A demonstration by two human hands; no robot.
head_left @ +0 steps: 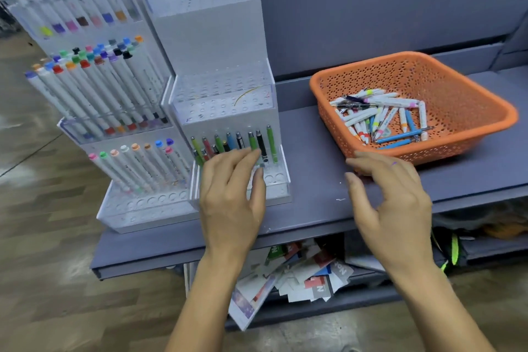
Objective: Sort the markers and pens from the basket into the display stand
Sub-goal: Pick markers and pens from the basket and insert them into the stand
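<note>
On the grey shelf [314, 208] sits an orange basket [471, 86], and at its bottom lies a small heap of markers and pens [380, 117]. They are all mixed up, some on top of others. To the left of the basket, a bit apart from it, stands the clear display stand [205, 46] with rows of little holes. Its low front part has a line of standing pens [251, 140], green, red, blue and black. Some empty holes [274, 178] are next to them. More markers with coloured caps [114, 94] stand in the part further left.

The left hand [231, 197] is spread out in front of that low row. Its fingers are straight and loose and hold nothing. The tips are on or just in front of the standing pens, and I cannot tell which. The right hand [394, 203] hangs over the shelf just beside the basket's front wall. Its fingers are bent a little and loose, and it holds nothing too.

I think the pens in the heap are very light and hard, so they will not bend or squash. They look smooth and round, so one could slip or roll away. A good way is to pinch one near its middle with the thumb and two fingers, picking one that lies on top so the others don't get dragged along. Then it can go tip down into a hole. The stand looks light, so a hard push may tip it or knock the pens next door.
</note>
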